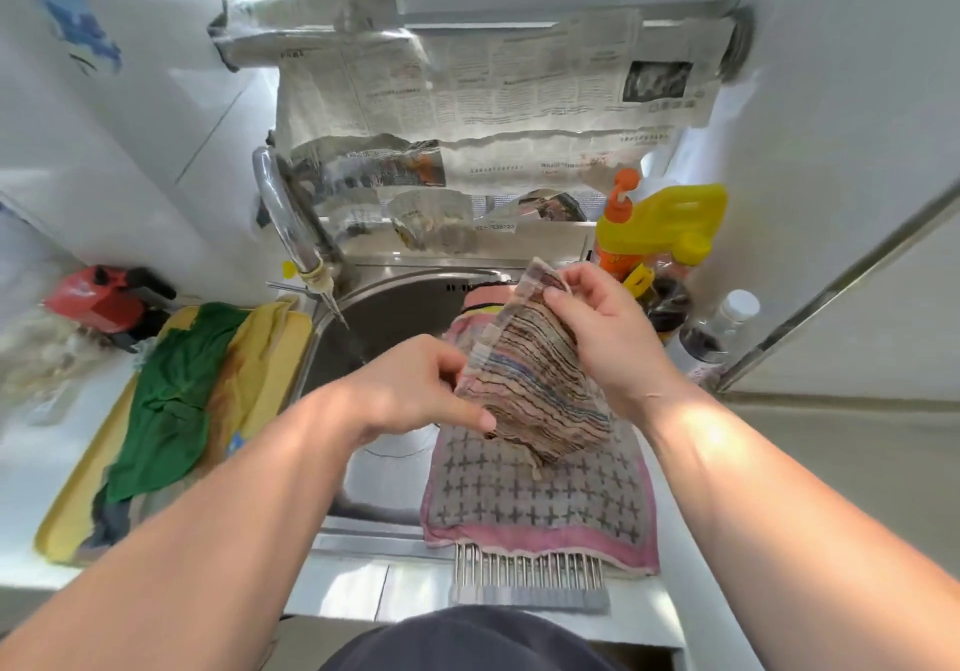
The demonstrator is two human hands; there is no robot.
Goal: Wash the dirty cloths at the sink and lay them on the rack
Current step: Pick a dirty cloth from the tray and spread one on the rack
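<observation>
Cloth w/ brown stripes (pixel 535 384) is held up by both hands. R hand (pixel 608 337) pinches its top end. L hand (pixel 415 389) pinches its low left edge. So its long side runs from far & high to near & low. Rack (pixel 524 571) sits right under it, over the sink (pixel 395 317), w/ a pink cloth (pixel 535 504) on it. I think it goes straight down next. Green cloth (pixel 171 400) lies on the yellow tray (pixel 67 525), well apart on the L.

Home kitchen: steel sink (pixel 332 337), faucet (pixel 283 213), dish-soap bottles (pixel 618 233), newspaper-covered backsplash (pixel 493 93).
</observation>
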